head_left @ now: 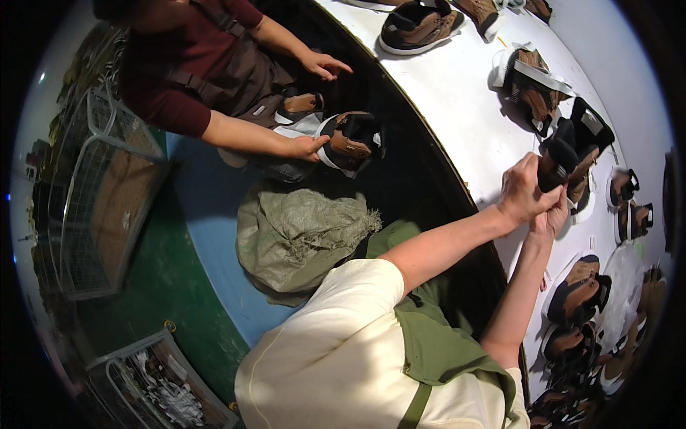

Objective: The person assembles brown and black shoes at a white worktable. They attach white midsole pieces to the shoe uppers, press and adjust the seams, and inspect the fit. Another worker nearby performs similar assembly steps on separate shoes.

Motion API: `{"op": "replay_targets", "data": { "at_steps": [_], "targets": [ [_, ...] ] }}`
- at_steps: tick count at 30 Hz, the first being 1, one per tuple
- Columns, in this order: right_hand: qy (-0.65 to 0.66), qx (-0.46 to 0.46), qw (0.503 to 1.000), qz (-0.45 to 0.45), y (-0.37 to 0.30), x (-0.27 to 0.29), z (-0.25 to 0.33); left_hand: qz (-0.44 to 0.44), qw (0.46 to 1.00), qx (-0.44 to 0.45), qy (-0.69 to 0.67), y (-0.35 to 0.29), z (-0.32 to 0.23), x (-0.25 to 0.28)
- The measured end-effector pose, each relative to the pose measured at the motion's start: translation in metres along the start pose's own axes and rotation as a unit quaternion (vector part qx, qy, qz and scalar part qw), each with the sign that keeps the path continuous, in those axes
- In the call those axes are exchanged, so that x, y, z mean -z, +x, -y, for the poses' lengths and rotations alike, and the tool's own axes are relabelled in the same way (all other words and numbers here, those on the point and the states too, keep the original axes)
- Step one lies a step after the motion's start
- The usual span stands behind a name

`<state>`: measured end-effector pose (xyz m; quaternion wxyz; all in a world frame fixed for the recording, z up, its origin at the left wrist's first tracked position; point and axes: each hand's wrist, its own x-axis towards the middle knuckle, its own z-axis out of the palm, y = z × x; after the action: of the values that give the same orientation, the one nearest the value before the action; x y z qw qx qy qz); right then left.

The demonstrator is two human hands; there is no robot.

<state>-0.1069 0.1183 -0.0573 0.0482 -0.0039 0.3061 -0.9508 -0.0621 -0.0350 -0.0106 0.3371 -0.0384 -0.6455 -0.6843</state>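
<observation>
Over the white table, my left hand (520,189) and my right hand (552,214) come close together. The fingers of both are closed on the lower end of a black shoe piece (558,156), which points up and away from me. My grip hides part of it, so I cannot tell whether it is a whole shoe. Right beside it stands a brown and black shoe (587,154) with a pale sole. A little farther off lies another brown and black shoe (532,89), with a white strip across it.
Several brown and black shoes (580,289) crowd the right side of the white table (429,96). Across from me, a co-worker's hand (309,147) holds a similar shoe (350,141). A grey-green sack (304,239) sits between us. Wire carts (107,207) stand at left.
</observation>
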Motion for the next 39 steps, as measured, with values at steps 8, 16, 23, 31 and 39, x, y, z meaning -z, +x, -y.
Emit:
{"op": "replay_targets", "data": {
  "at_steps": [8,16,23,31,39],
  "targets": [
    [0.052,0.019,0.998,0.018,-0.008,-0.036,-0.034,0.070,0.995,0.007,0.076,0.009,-0.003,0.013],
    [0.092,0.059,0.993,0.049,-0.023,-0.048,-0.027,0.106,0.984,-0.066,0.130,-0.003,-0.031,0.000],
    [0.137,0.058,0.986,0.076,-0.034,-0.056,-0.015,0.096,0.989,-0.048,0.097,-0.016,-0.044,-0.012],
    [0.086,0.086,0.989,0.086,-0.034,-0.061,-0.011,0.106,0.988,-0.073,0.088,-0.011,-0.045,-0.011],
    [0.139,0.061,0.988,0.035,-0.031,-0.062,-0.010,0.113,0.986,-0.089,0.088,-0.011,-0.042,-0.011]
  ]
}}
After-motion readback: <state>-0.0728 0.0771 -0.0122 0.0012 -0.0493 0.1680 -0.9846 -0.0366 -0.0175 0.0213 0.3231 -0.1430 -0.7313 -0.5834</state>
